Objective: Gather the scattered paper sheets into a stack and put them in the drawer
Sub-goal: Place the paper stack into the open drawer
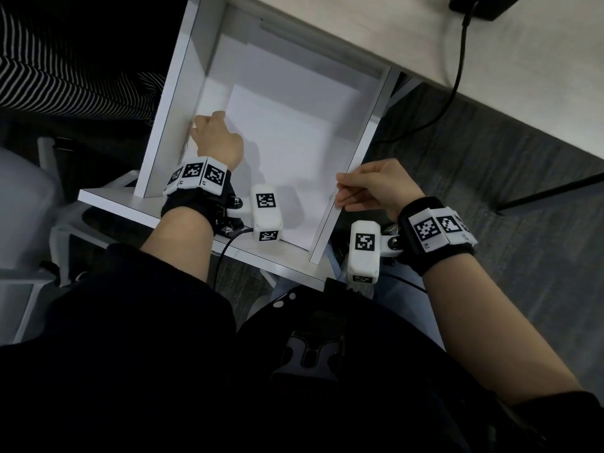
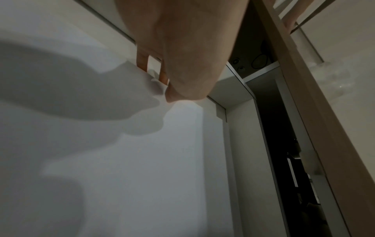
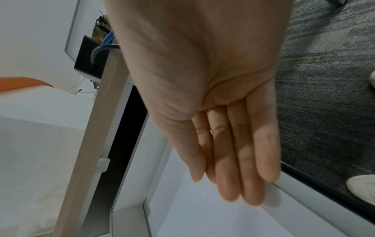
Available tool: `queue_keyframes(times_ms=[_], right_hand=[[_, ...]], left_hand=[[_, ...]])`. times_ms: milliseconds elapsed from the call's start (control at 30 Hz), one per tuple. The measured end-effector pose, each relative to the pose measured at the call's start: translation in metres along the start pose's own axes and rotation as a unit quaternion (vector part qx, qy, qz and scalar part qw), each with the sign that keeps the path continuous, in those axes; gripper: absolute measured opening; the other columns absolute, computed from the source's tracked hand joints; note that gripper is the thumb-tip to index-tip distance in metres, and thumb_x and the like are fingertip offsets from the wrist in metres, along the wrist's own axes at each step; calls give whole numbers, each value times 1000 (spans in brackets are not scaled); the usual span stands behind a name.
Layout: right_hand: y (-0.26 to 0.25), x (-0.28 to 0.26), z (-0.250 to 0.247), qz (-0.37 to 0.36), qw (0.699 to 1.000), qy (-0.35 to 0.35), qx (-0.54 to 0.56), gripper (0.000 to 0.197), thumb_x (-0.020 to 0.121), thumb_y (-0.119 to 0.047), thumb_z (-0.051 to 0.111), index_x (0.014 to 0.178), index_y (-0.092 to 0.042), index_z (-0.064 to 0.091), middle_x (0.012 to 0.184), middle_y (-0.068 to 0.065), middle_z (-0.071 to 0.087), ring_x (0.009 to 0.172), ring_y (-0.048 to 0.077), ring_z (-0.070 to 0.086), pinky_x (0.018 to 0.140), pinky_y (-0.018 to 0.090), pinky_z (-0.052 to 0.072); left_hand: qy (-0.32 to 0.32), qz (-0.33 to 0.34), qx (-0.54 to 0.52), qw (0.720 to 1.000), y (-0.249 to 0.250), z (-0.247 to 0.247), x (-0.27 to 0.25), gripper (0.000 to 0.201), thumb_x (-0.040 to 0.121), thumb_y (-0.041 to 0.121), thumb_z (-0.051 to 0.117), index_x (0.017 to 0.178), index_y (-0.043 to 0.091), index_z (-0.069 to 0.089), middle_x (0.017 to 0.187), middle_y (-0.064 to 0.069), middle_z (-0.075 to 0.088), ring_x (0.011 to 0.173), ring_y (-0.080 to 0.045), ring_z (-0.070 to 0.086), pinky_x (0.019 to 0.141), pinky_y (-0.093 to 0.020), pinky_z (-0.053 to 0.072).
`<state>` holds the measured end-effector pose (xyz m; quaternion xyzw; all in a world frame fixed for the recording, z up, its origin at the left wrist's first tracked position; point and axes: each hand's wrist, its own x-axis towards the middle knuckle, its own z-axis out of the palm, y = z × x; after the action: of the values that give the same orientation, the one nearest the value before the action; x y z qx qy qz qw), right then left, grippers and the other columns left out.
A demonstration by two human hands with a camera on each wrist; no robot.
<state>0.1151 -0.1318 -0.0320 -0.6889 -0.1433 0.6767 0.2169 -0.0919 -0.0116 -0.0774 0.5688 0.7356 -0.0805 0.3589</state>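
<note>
Paper stack lying flat on the floor of the open white drawer, pulled out from under the desk. Left hand down inside, fingers curled onto the stack's left edge at the drawer wall. Right hand at the drawer's right wall, fingers straight and together, gripping nothing. Placement step seemingly all but finished; next, probably both hands lifted clear, then the drawer pushed in.
</note>
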Motion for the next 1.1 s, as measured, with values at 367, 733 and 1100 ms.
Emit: queue_keyframes(times_ms=[367, 733, 1100], right_hand=[[-14, -33, -1, -42, 998, 38, -32, 12, 90, -15, 62, 98, -6, 62, 90, 8, 69, 81, 23, 67, 80, 35, 56], [-30, -92, 1, -93, 991, 86, -53, 4, 90, -14, 60, 91, -15, 64, 102, 9, 71, 96, 21, 67, 88, 34, 54], [-24, -108, -4, -52, 993, 71, -85, 11, 91, -16, 59, 99, -12, 64, 111, 14, 65, 95, 20, 62, 82, 30, 52]], left_hand=[[-36, -22, -51, 998, 11, -28, -31, 48, 91, 15, 42, 133, -9, 35, 142, -27, 31, 131, -39, 35, 109, -42, 32], [151, -251, -200, 935, 5, -64, -143, 84, 83, 18, 48, 149, 4, -2, 155, -18, -16, 144, -32, -17, 114, -55, -4], [-34, -255, -317, 913, -7, -64, -175, 15, 92, 13, 52, 99, 2, 59, 122, -19, 59, 111, -30, 56, 87, -27, 49]])
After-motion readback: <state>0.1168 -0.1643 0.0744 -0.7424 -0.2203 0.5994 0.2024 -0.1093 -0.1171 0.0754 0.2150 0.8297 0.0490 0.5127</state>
